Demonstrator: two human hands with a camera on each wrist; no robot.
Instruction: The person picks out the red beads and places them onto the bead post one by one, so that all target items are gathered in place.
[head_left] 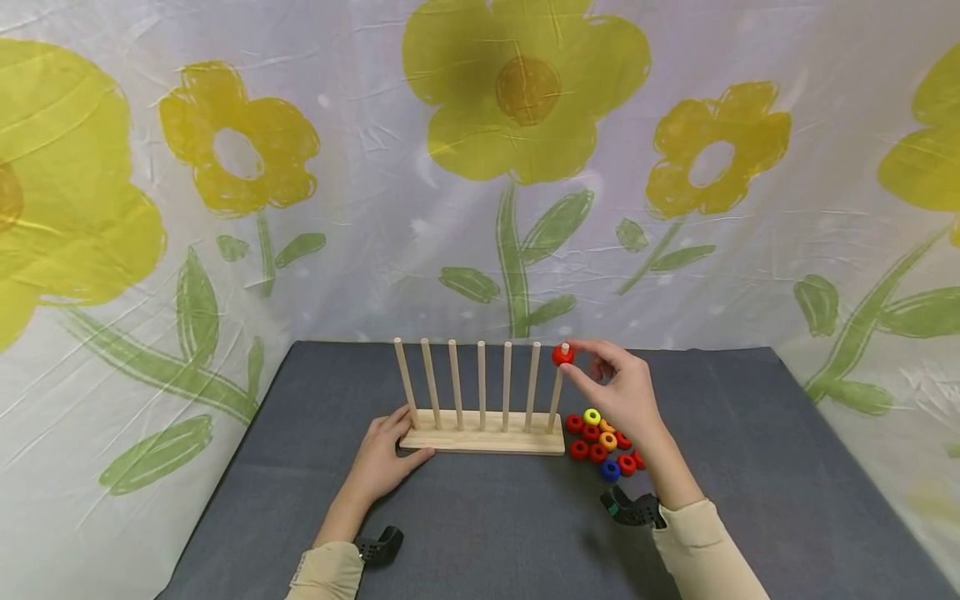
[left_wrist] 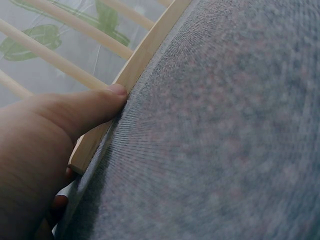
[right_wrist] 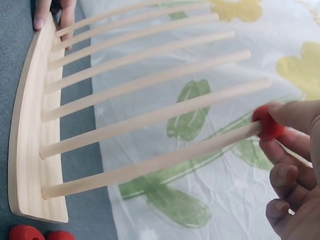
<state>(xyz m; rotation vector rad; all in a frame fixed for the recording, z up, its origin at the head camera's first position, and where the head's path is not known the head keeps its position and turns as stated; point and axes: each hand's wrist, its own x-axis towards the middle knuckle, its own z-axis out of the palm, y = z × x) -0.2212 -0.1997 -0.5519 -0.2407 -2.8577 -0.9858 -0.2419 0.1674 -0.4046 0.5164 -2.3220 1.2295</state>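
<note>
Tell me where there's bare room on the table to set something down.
The table is bare in front of the rack, left of the left hand, and right of the right hand. It's crowded just right of the rack, where beads cluster, partly hidden by the right arm.

Counter (head_left: 480,525): dark grey-blue fabric top. Whitish, wrinkled sheet backdrop (head_left: 367,233) behind and both sides, printed with big yellow flowers (head_left: 528,90), green stems (head_left: 512,258), leaves (head_left: 558,225). Soft light.
</note>
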